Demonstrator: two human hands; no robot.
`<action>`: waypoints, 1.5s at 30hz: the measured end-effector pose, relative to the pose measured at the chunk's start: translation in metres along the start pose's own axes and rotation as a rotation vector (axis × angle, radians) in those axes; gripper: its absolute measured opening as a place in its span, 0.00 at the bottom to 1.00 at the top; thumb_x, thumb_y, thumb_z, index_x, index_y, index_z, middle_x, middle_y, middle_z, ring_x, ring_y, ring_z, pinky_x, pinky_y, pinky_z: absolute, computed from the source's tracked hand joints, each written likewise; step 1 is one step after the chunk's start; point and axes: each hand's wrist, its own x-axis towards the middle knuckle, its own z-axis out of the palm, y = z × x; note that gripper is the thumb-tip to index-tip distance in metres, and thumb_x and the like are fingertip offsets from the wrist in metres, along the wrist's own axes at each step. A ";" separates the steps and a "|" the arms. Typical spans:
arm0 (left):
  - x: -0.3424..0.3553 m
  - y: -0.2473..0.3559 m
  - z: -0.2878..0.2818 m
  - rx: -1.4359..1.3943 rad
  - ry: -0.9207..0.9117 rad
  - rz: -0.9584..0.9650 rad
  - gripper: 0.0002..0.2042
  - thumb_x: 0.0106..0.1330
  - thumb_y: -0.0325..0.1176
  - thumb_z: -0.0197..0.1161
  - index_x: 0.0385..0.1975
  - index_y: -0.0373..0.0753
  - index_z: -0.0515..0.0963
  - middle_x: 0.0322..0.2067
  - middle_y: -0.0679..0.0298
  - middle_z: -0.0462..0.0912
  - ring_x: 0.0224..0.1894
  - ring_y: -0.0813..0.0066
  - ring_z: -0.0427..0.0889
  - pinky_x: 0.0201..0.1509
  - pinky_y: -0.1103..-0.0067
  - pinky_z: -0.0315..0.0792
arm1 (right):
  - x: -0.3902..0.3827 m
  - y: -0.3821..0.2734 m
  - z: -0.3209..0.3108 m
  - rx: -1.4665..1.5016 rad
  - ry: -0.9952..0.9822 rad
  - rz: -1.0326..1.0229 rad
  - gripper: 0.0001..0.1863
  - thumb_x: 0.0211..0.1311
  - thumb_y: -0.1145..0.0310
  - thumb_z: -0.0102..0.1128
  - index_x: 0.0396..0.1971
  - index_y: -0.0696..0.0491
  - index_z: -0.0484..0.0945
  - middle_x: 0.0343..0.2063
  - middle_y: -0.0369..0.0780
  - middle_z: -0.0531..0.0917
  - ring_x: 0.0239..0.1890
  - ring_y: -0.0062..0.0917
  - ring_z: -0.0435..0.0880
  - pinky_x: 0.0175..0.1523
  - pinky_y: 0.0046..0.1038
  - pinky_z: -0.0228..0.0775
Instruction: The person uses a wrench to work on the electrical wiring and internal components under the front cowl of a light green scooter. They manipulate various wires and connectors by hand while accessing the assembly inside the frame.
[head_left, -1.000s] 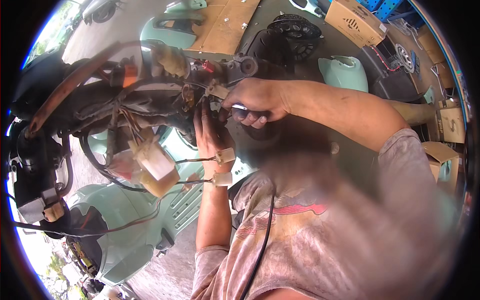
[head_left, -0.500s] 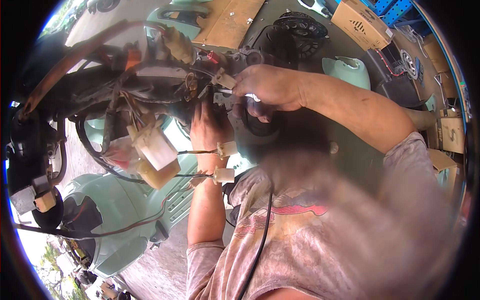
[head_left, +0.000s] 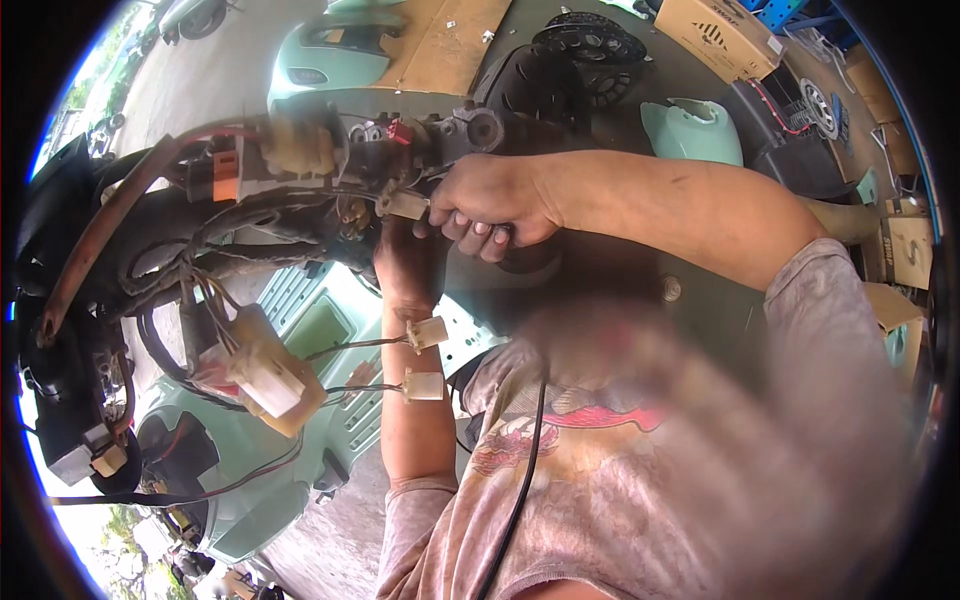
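Note:
A stripped scooter frame with dark, dirty metal and bundled wires (head_left: 290, 215) runs across the upper left. My right hand (head_left: 490, 210) is curled into a fist by its right part, beside a small white connector (head_left: 405, 205). The slim silver wrench-like tool seen in that fist half a second ago is now hidden by the fingers. My left hand (head_left: 405, 265) reaches up beneath the frame, its fingers in shadow and hidden behind the parts. Two white plugs on thin wires, an upper plug (head_left: 428, 334) and a lower plug (head_left: 423, 386), hang in front of my left forearm.
Larger cream connectors (head_left: 270, 385) dangle at the left. Below them lies a mint-green body panel (head_left: 230, 460). A black tyre (head_left: 540, 90), a green fender (head_left: 690, 135) and a cardboard box (head_left: 715, 38) stand beyond my right arm. A black cable (head_left: 520, 480) crosses my shirt.
My right fist has turned and closed over the silver tool, shifting slightly left and down. The view has shifted, so frame and hanging connectors appear further left. My left hand stays under the frame.

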 end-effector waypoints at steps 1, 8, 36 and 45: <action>0.005 -0.003 -0.002 0.046 -0.017 0.037 0.15 0.69 0.39 0.39 0.44 0.34 0.66 0.42 0.58 0.72 0.44 0.67 0.71 0.48 0.76 0.66 | 0.002 -0.001 0.000 -0.007 0.012 0.012 0.07 0.61 0.71 0.41 0.34 0.57 0.68 0.13 0.26 0.58 0.11 0.09 0.54 0.13 0.14 0.44; 0.001 0.048 0.004 0.727 -0.030 0.265 0.14 0.61 0.38 0.54 0.39 0.33 0.68 0.31 0.51 0.76 0.34 0.56 0.76 0.36 0.70 0.71 | 0.002 -0.004 -0.004 -0.089 0.065 0.104 0.07 0.61 0.71 0.41 0.25 0.54 0.66 0.13 0.28 0.57 0.12 0.11 0.55 0.12 0.14 0.43; -0.013 0.042 0.005 0.302 0.081 0.109 0.17 0.67 0.38 0.42 0.38 0.29 0.72 0.30 0.55 0.77 0.33 0.64 0.76 0.41 0.73 0.69 | 0.014 0.076 0.004 0.217 0.196 -0.420 0.13 0.64 0.58 0.47 0.26 0.51 0.69 0.13 0.33 0.67 0.10 0.13 0.57 0.13 0.21 0.45; -0.015 0.048 0.014 -0.025 0.255 0.091 0.17 0.67 0.39 0.46 0.44 0.29 0.69 0.37 0.58 0.75 0.37 0.70 0.75 0.40 0.76 0.71 | 0.008 0.062 0.000 -0.900 0.793 -0.794 0.13 0.58 0.63 0.53 0.33 0.59 0.75 0.24 0.46 0.79 0.28 0.38 0.78 0.36 0.33 0.69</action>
